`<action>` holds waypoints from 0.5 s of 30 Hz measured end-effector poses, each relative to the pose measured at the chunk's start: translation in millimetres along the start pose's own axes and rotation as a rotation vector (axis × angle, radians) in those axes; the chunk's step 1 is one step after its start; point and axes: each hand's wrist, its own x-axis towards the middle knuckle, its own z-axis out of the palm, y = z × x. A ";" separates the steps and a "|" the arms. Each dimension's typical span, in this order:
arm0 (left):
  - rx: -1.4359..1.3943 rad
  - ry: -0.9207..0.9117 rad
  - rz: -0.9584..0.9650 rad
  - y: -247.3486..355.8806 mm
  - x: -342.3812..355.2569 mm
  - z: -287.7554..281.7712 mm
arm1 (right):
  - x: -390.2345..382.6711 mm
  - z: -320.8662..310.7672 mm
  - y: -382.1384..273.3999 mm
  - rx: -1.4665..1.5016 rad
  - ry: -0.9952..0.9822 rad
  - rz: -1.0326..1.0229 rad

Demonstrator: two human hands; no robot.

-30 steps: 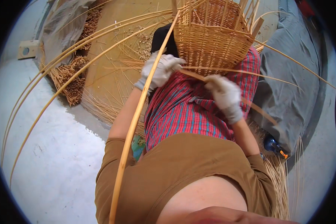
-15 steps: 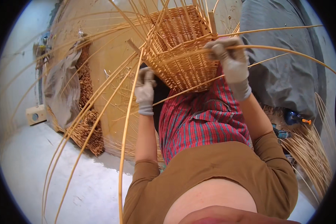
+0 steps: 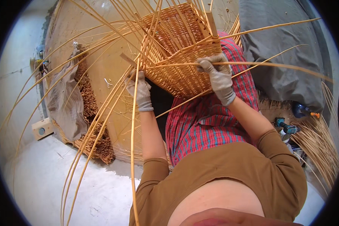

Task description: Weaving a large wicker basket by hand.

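A half-woven wicker basket (image 3: 179, 79) with long upright rods and wooden corner sticks sits tilted over my legs in red plaid cloth (image 3: 211, 128). My right hand (image 3: 218, 77), gloved, is closed on a long flat cane (image 3: 271, 64) against the basket's near side. My left hand (image 3: 139, 88), also gloved, is closed at the basket's left corner beside a wooden stick (image 3: 129, 61); what its fingers hold is partly hidden behind rods.
Bundled sticks (image 3: 92, 143) under grey cloth (image 3: 66, 109) lie left on a tan board (image 3: 113, 52). A grey cover (image 3: 278, 45), a teal power tool (image 3: 290, 128), a blue bottle (image 3: 301, 109) and loose cane (image 3: 316, 150) lie right. A white box (image 3: 42, 129) stands far left.
My hands have risen to the basket's sides, and the basket has turned to show more of its inside. Since half a second ago my right hand has moved slightly down and left.
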 end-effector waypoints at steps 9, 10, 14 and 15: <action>-0.188 0.050 0.126 -1.5 -17.7 9.6 | 28.2 0.4 -16.3 -0.139 -0.223 0.105; -0.081 0.098 0.103 9.2 -30.9 20.0 | 39.8 -4.6 -15.0 -0.137 -0.265 0.125; 0.015 0.080 0.246 4.7 -81.0 47.1 | 53.8 -16.9 -5.8 -0.179 -0.382 0.035; 0.154 0.016 0.462 -16.8 -71.9 37.5 | 53.1 -14.7 -1.0 -0.129 -0.426 -0.013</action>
